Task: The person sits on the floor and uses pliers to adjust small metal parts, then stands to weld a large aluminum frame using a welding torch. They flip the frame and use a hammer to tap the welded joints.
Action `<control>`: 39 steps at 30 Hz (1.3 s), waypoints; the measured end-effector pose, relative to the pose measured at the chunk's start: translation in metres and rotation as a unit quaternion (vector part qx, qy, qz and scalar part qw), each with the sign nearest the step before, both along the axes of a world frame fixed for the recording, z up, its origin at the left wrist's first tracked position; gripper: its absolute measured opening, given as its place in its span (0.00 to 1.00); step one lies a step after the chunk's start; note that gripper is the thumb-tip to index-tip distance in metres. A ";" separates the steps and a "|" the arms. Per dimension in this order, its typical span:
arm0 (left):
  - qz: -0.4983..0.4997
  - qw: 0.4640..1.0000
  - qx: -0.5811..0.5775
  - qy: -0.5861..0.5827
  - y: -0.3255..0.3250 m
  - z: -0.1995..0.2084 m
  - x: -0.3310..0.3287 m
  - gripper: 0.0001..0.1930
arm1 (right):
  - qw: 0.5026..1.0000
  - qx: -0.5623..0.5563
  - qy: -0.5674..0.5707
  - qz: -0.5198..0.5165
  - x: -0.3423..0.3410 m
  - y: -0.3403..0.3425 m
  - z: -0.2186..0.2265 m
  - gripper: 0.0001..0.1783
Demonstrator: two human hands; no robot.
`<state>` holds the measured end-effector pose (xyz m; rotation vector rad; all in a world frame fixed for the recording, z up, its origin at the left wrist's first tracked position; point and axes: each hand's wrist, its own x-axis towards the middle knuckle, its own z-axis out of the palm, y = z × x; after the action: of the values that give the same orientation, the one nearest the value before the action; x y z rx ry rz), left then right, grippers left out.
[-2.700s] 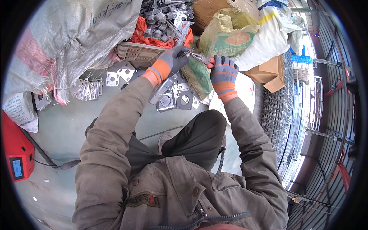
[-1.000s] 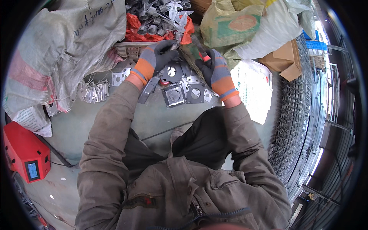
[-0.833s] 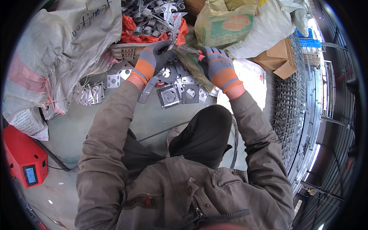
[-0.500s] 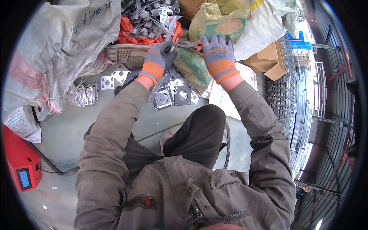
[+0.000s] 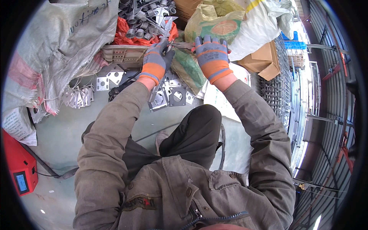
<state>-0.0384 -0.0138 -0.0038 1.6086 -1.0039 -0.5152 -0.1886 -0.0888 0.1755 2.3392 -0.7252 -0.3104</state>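
Observation:
My left hand (image 5: 155, 62), in a grey and orange work glove, is closed at the right end of a plastic crate (image 5: 124, 55). What its fingers grip, if anything, is hidden. My right hand (image 5: 212, 58), gloved alike, reaches over the top of a green woven sack (image 5: 188, 71); its fingers bend down out of sight around something I cannot make out. A narrow strip of greyish material (image 5: 184, 45) shows between the two hands. Beyond my left hand, a heap of grey metal castings (image 5: 143, 23) lies on red plastic sheeting (image 5: 122, 30) in the crate.
Flat metal plates with holes (image 5: 177, 96) lie below my hands. A large pale sack (image 5: 69, 38) stands left, a red box with a display (image 5: 19, 163) at lower left. Right are a cardboard box (image 5: 262, 61) and wire mesh (image 5: 274, 96). A cable (image 5: 153, 133) runs past my legs.
The whole view has shifted slightly. My hands have come a little closer together, both still by the crate's right end and the green sack.

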 end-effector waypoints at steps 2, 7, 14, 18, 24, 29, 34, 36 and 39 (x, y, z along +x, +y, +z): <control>-0.002 1.000 0.000 0.005 -0.001 -0.001 -0.001 0.25 | 1.000 0.017 0.007 -0.006 0.001 0.001 0.001 0.16; 0.018 1.000 -0.015 -0.009 -0.001 -0.002 -0.003 0.26 | 0.995 0.070 0.047 -0.044 0.003 -0.002 0.005 0.14; 0.016 1.000 0.003 -0.027 0.002 0.000 -0.011 0.26 | 0.963 0.228 0.101 -0.099 0.009 -0.015 0.030 0.17; -0.040 0.999 0.007 0.003 0.002 -0.002 -0.007 0.24 | 0.944 0.274 0.143 -0.117 0.018 -0.031 0.046 0.15; -0.173 0.983 -0.062 0.002 0.013 -0.005 0.011 0.27 | 0.909 0.348 0.143 -0.182 0.013 -0.039 0.055 0.16; -0.162 0.984 -0.067 -0.026 0.018 -0.008 0.006 0.28 | 0.901 0.380 0.159 -0.137 0.010 -0.035 0.059 0.16; -0.115 0.990 -0.071 -0.047 0.024 -0.013 -0.010 0.30 | 0.739 0.577 0.104 -0.333 0.003 -0.051 0.065 0.14; -0.116 0.988 -0.077 -0.070 0.026 -0.013 -0.014 0.31 | 0.642 0.673 0.078 -0.359 -0.010 -0.058 0.057 0.14; -0.116 0.988 -0.084 -0.055 0.036 -0.013 -0.019 0.31 | 0.442 0.775 -0.013 -0.452 -0.040 -0.060 0.041 0.15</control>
<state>-0.0573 0.0219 -0.0165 1.3909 -1.2923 -0.4874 -0.2289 -0.1492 0.2162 2.9383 -2.4489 -2.2545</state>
